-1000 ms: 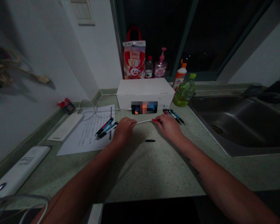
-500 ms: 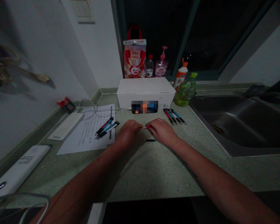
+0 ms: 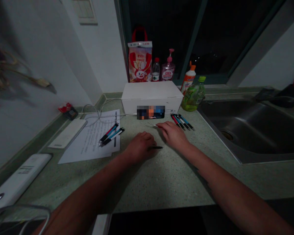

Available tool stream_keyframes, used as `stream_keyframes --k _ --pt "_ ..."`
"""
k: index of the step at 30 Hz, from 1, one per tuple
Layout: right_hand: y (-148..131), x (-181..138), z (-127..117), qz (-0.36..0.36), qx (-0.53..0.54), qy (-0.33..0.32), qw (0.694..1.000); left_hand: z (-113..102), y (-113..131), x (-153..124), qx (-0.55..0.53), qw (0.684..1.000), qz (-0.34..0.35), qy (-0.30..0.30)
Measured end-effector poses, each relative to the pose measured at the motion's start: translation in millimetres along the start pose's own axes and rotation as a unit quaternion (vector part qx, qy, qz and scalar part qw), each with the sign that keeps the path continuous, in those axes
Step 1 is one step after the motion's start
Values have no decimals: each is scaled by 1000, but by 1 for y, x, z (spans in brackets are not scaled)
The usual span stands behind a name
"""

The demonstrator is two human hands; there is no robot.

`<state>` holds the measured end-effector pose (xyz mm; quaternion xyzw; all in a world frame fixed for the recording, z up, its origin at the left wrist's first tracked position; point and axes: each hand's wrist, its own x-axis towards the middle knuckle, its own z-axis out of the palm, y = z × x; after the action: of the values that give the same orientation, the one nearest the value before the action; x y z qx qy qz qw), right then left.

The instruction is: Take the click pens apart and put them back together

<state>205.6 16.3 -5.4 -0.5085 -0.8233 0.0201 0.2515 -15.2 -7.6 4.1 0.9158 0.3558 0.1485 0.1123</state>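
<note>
My right hand (image 3: 173, 134) pinches a pen body (image 3: 158, 125) whose thin refill sticks out bare toward the left. To its lower left, my left hand (image 3: 142, 145) has its fingers closed at the left end of a short black pen grip section (image 3: 158, 147), which lies low over the counter. The fingers cover that section's tip. Several click pens (image 3: 110, 134) in red, blue and white with black grips lie on the printed paper (image 3: 88, 143) to the left. More pens (image 3: 182, 122) lie side by side beyond my right hand.
A phone (image 3: 150, 113) with a blurred screen leans against a white box (image 3: 152, 91). Bottles (image 3: 193, 98) stand right of the box, by the steel sink (image 3: 259, 127). A white power strip (image 3: 22, 176), a white flat block (image 3: 68, 133) and cables line the left side.
My left hand has left the refill end and come down toward me to the black grip section. My right hand has shifted slightly away with the pen body, baring more of the refill.
</note>
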Motion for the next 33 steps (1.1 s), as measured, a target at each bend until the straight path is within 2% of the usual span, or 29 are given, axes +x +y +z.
stream_keyframes --k 3,5,7,10,12,14,24,33 --pt "3 0 -1 1 2 12 1000 2 2 2 7 1000 -14 -18" --pt "4 0 -2 -3 5 16 1000 1 -1 3 -7 998 -59 8" --pt "4 0 -2 -9 5 19 1000 0 -6 3 -38 988 -130 71" --pt "5 0 -3 -17 3 19 1000 -4 -17 2 -92 952 -226 188" --pt "6 0 -2 -24 5 21 999 -7 -23 1 -112 929 -258 240" --pt "6 0 -1 -33 7 23 999 -10 -28 0 -121 918 -268 266" --pt "2 0 -3 -54 10 11 998 -4 -31 1 -126 928 -255 242" --pt "5 1 -6 -43 -5 22 999 -6 -34 1 -134 914 -277 266"
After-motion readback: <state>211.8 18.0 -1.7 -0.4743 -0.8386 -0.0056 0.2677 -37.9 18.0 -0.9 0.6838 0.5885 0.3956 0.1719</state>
